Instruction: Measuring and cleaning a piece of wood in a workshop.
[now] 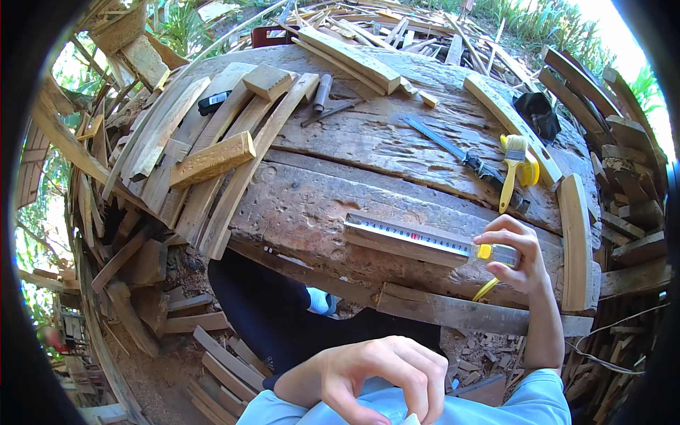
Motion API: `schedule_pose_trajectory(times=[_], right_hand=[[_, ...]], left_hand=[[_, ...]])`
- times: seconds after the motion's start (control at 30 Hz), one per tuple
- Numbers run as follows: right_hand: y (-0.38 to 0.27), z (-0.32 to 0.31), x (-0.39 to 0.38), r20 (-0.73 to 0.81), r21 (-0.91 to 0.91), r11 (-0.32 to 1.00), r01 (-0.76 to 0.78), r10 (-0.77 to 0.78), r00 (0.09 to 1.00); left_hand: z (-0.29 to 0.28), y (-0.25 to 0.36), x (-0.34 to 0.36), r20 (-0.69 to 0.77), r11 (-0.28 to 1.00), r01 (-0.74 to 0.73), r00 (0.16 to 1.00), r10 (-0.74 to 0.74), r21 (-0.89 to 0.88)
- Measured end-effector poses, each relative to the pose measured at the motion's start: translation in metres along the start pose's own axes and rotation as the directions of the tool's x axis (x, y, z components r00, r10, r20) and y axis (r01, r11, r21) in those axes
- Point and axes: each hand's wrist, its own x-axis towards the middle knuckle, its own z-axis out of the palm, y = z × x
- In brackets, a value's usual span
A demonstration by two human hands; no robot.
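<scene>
My right hand (pixel 520 255) grips a tape measure (pixel 503 253) with a clear-and-grey case and a yellow button. Its pulled-out blade (pixel 418 239) runs leftward along a short wooden block (pixel 397 248) on the worn timber bench (pixel 283 205). Below the case hangs a yellow strap (pixel 486 289). Close to my chest, at the lower edge, my left hand (pixel 386 372) has its fingers curled in a pinch. A small pale bit shows at its fingertips, too cut off to name.
Wooden strips (pixel 241 166) lie over the bench's left side, with a wood block (pixel 212 159) on top. A paintbrush (pixel 513 166), a narrow blue-bladed tool (pixel 443 145) and a black bundle (pixel 537 115) rest at the right. Scrap wood piles (pixel 630 191) surround the bench.
</scene>
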Motion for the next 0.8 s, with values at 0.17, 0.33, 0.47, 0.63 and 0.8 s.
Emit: schedule_pose_trajectory(times=[0.17, 0.33, 0.47, 0.63, 0.8], right_hand=[[-0.005, -0.001, 0.0, 0.002, 0.009, 1.0, -0.013, 0.013, 1.0], [-0.003, 0.0, 0.0, 0.008, -0.021, 1.0, -0.011, 0.011, 1.0], [-0.007, -0.001, 0.004, 0.01, -0.017, 1.0, -0.016, 0.017, 1.0], [-0.002, 0.002, 0.004, -0.01, -0.011, 0.999, -0.038, 0.038, 0.999], [-0.002, -0.002, 0.0, -0.021, -0.018, 0.999, -0.048, 0.048, 0.999]], left_hand=[[-0.012, -0.011, 0.0, 0.151, 0.998, -0.051, 0.987, 0.045, 0.04], [-0.017, 0.009, -0.001, -0.013, 0.984, 0.037, 0.999, -0.035, 0.173], [-0.025, 0.031, 0.019, 0.074, 0.94, -0.164, 0.986, 0.149, 0.299], [-0.029, 0.052, 0.023, 0.149, 0.909, -0.162, 0.982, 0.113, 0.385], [-0.034, 0.05, 0.005, -0.079, 0.857, -0.11, 0.982, 0.173, 0.504]])
